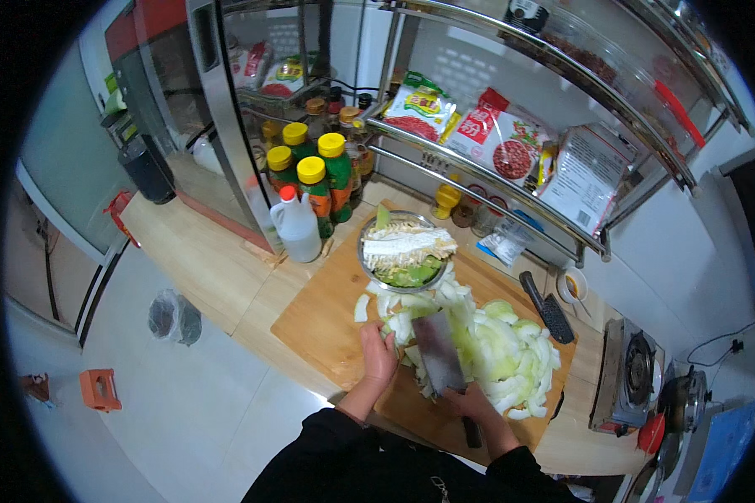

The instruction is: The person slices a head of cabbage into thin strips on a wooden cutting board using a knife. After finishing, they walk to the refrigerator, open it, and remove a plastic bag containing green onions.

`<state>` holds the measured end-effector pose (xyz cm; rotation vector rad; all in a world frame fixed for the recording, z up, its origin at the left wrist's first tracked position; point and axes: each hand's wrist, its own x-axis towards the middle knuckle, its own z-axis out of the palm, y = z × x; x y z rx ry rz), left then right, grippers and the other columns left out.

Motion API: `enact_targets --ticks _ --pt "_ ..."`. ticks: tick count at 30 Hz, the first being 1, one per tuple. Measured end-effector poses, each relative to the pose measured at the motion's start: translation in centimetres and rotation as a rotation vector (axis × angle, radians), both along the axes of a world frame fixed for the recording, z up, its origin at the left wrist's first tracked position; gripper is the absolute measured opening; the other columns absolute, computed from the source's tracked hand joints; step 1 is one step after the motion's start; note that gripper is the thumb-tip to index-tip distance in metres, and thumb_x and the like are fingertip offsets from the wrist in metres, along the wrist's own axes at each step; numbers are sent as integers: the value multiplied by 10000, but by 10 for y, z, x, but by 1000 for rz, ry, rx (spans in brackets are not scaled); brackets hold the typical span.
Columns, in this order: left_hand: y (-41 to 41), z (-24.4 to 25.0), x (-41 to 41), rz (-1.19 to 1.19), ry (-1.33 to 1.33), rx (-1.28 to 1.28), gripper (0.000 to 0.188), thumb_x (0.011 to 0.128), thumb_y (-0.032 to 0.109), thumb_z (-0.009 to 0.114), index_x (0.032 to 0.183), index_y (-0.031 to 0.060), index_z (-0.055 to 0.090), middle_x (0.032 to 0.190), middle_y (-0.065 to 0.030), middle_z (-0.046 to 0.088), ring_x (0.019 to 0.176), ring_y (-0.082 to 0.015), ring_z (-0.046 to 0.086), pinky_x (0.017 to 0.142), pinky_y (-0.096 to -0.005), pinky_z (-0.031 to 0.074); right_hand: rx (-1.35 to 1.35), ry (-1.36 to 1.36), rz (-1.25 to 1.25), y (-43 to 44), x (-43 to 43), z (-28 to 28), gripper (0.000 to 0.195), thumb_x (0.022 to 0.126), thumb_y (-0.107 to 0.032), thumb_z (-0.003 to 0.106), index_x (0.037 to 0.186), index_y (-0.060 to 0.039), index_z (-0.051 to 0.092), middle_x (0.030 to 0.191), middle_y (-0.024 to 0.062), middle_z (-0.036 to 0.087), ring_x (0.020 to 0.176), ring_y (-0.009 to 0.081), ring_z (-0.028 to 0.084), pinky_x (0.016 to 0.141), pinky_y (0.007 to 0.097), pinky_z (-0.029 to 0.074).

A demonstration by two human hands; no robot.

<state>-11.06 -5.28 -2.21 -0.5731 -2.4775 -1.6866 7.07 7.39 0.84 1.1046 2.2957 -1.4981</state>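
Observation:
My right hand (pixel 475 405) is closed around the dark handle of a cleaver (pixel 439 352), whose broad blade lies tilted over pale green sliced vegetable pieces (pixel 516 358). These pieces are spread over a wooden cutting board (pixel 321 327), most of them to the right of the blade. Left of the cleaver, my left hand (pixel 379 352) touches the near left edge of the pieces with its fingers curled; whether it grips any of them cannot be told. At the board's far end a metal bowl (pixel 409 288) holds a whitish, seedy vegetable core and green scraps.
A peeler or grater with a black handle (pixel 557 319) lies at the board's right edge. Beyond it are a small cup (pixel 571 285) and a gas stove (pixel 629 377). A white jug (pixel 299 232) and yellow-capped bottles (pixel 332 163) stand back left, beside a metal rack (pixel 478 163).

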Motion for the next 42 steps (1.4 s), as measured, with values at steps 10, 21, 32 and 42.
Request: enact_targets --ticks 10,21,32,42 --pt "31 1 -30 19 269 -28 137 747 2 536 875 15 487 907 -152 490 893 -327 456 803 -406 351 -496 127 -502 57 29 32 192 813 -158 619 707 -46 503 542 26 461 456 144 459 422 292 393" --pt "-47 -11 -91 197 382 -316 124 708 17 545 826 53 532 829 -121 555 780 -314 525 683 -397 419 99 70 -440 80 2 30 363 755 -325 668 726 20 557 632 126 578 529 223 580 487 354 485" --pt "-81 9 -51 76 397 -427 137 711 77 536 844 84 568 842 -113 577 774 -303 529 666 -416 400 510 -309 -178 84 -28 46 577 790 -414 520 1119 48 415 959 236 596 915 363 567 782 433 444" --pt "-139 53 2 -111 246 -454 232 748 139 546 974 88 556 926 -90 588 888 -266 534 759 -392 387 834 -357 19 58 -25 83 338 790 -320 573 972 -35 565 929 164 607 875 331 577 744 430 455"
